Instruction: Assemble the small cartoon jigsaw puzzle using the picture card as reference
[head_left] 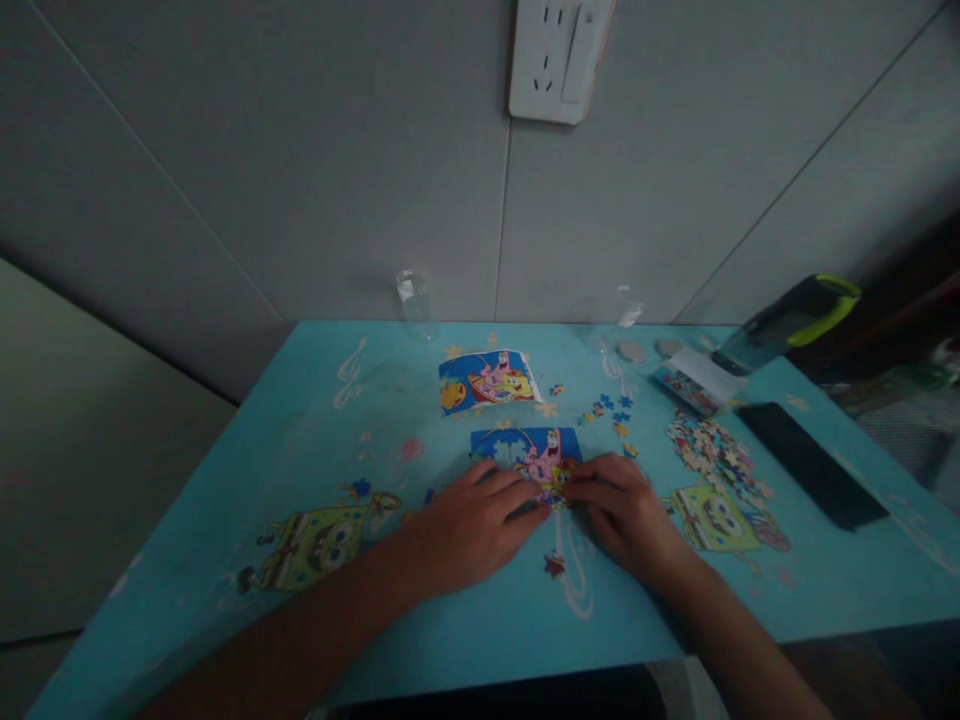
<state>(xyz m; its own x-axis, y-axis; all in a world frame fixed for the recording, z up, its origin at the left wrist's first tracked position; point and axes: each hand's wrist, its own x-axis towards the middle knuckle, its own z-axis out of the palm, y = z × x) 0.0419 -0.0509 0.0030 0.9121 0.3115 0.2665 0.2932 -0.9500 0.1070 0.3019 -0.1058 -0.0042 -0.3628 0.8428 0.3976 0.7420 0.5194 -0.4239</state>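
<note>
A partly joined jigsaw puzzle lies on the table, showing a pink and a yellow cartoon figure on blue. Light table colour shows through a gap in its left part. My left hand rests over its lower left side, fingers stretched out and slightly apart, tips on the pieces. From the right, my right hand presses its closed fingers on the puzzle's lower right edge; the exact piece under them is hidden. Just behind lies the reference picture with the same scene. A dark red loose piece lies nearer me.
Loose blue pieces are scattered right of the puzzle. A larger piece pile lies farther right, beside a black phone-like slab. A small box, a bottle and a clear container stand toward the wall.
</note>
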